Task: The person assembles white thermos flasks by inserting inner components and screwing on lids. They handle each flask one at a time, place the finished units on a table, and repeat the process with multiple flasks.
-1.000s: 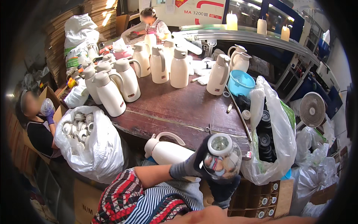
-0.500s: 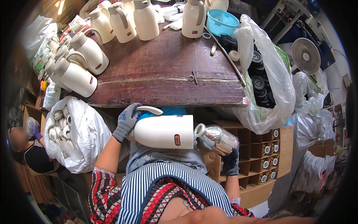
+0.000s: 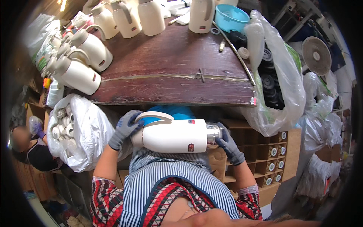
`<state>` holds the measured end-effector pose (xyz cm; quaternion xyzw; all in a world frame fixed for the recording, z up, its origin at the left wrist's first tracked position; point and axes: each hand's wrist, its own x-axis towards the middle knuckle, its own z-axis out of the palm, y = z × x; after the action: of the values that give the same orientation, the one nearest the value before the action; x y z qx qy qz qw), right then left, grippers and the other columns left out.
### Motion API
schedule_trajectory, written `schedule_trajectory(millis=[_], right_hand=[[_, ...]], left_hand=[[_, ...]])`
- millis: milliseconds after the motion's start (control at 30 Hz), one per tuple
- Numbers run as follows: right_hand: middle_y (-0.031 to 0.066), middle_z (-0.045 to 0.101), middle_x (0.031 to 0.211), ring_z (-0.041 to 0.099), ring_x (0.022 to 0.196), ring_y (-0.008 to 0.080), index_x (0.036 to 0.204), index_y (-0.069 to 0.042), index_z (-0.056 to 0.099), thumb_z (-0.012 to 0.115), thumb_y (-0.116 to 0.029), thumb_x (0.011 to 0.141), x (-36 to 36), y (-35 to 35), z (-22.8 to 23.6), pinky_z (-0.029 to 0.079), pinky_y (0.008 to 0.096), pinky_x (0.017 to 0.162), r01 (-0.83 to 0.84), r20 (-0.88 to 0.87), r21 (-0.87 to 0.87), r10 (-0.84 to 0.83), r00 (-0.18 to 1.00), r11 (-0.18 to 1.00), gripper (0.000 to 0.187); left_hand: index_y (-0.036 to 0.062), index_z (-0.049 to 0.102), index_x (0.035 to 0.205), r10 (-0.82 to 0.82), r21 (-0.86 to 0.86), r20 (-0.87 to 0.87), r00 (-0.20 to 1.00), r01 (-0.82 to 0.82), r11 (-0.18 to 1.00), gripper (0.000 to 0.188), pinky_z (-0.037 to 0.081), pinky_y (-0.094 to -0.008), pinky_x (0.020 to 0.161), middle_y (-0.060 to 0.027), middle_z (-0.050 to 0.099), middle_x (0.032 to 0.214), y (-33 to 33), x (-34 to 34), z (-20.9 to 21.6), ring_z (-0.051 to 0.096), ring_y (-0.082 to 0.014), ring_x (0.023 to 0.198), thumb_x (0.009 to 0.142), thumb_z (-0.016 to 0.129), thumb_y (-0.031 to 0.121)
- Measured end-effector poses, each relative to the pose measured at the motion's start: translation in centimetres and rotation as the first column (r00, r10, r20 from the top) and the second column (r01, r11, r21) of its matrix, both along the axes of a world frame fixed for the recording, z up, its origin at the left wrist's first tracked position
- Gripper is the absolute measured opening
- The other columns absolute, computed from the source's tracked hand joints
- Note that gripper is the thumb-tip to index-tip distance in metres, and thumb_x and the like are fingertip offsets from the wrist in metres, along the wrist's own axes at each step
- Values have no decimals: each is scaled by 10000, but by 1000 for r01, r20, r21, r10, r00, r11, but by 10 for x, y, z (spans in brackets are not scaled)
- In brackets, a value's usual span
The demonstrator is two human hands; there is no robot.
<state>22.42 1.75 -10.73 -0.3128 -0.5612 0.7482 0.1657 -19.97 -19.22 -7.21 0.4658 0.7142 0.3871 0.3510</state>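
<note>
A white thermos jug body [image 3: 174, 135] lies sideways across my lap, its curved handle on top and its mouth toward the right. My left hand [image 3: 124, 128], in a grey glove, grips its left end beside the handle. My right hand [image 3: 228, 145], also gloved, presses a shiny silver glass liner [image 3: 213, 131] into the jug's right end; most of the liner is inside the shell. I wear a striped apron over red patterned sleeves.
A dark wooden table [image 3: 170, 75] carries several white jugs [image 3: 81, 75] along its left and far sides and a blue bowl [image 3: 231, 17]. A clear bag of black caps [image 3: 270, 83] hangs at its right edge. A white bag of lids [image 3: 75, 132] stands left, beside another person [image 3: 26, 145]. Cardboard cells [image 3: 272, 166] sit right.
The view tipped down from the table to my lap. The liner, held apart from the jug a second ago, has slid into the jug's right end. My left hand stays on the other end.
</note>
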Motion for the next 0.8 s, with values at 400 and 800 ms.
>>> schedule_trajectory(millis=[400, 800], right_hand=[[125, 596, 1445, 562, 1331, 257, 1512, -63, 485, 902, -249, 788, -37, -11, 4, 436, 411, 1147, -197, 124, -2, 196, 973, 980, 856], [161, 724, 1244, 688, 1151, 259, 1341, -54, 651, 842, -297, 860, -11, 0, -23, 538, 394, 1002, -351, 259, 225, 292, 921, 909, 571]], left_hand=[[4, 686, 1281, 239, 24, 217, 946, -250, 968, 432, 523, -309, 991, -86, 733, 1192, 23, 52, 10, 674, -162, 1079, 913, 786, 207], [21, 703, 1251, 129, 49, 112, 985, -135, 990, 403, 526, -344, 968, -130, 731, 1160, 26, 54, 14, 693, -221, 1066, 915, 749, 240]])
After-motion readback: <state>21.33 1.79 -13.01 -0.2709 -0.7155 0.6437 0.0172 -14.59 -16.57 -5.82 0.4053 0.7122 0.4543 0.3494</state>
